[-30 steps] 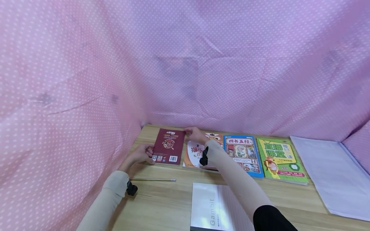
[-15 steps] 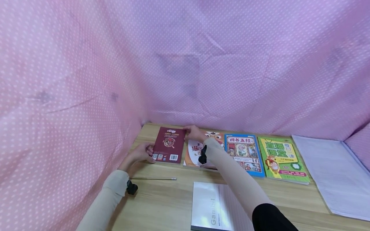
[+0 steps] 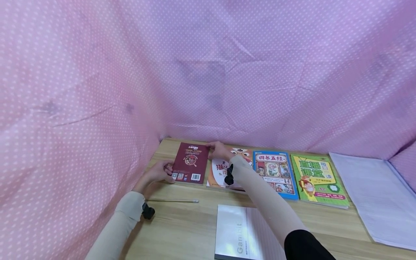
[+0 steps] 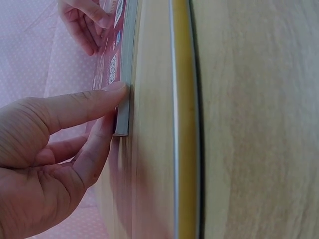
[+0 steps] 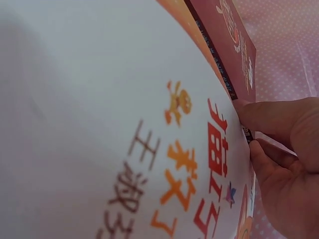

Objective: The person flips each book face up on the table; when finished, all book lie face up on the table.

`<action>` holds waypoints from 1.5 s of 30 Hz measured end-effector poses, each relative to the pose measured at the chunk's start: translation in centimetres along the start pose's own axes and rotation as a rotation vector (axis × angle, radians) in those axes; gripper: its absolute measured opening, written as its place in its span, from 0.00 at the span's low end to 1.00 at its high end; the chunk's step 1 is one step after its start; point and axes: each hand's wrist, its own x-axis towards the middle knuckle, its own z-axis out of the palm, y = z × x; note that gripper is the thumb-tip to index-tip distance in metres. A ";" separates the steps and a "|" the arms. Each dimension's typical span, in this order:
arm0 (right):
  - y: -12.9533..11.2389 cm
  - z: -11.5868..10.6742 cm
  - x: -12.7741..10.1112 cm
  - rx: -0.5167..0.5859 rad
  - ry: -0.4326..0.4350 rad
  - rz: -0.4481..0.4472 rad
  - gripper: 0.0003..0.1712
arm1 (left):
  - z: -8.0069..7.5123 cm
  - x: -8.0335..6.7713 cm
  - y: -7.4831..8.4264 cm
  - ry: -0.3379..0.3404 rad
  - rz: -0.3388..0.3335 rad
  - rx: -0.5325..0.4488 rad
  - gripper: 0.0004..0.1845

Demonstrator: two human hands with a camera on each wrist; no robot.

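Maroon, glossy-covered book (image 3: 190, 163) lies flat at the far left of the worktop (image 3: 182, 231), back cover up, barcode near its lower right corner. Left hand (image 3: 158, 172) at its near-left corner: in the left wrist view the thumb (image 4: 75, 107) lies along the cover edge and a finger presses the corner of the page block, so the corner is pinched. Right hand (image 3: 218, 150) at the far-right corner, fingertips curled against the book's right edge where it meets the next cover; grip pinches that edge.

Just beside it to the right: orange-and-white book (image 3: 221, 169), smooth cover with large orange characters, partly under the right forearm. Then a blue-bordered book (image 3: 273, 174) and a green-and-yellow book (image 3: 316, 180), all flat, in one row, edges near touching.

Thin pencil (image 3: 172, 200) lies near the left wrist, parallel to the worktop's front edge. Grey notebook (image 3: 234, 234) closer to the person. White sheets (image 3: 373, 196) at far right. Worktop: pale wood grain. Pink white-dotted cloth (image 3: 97, 72), creased, hangs behind and at left.
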 end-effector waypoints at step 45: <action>0.2 -0.8 -0.6 0.415 -0.046 -0.007 0.40 | 0.3 0.4 0.3 0.035 -0.050 0.012 0.48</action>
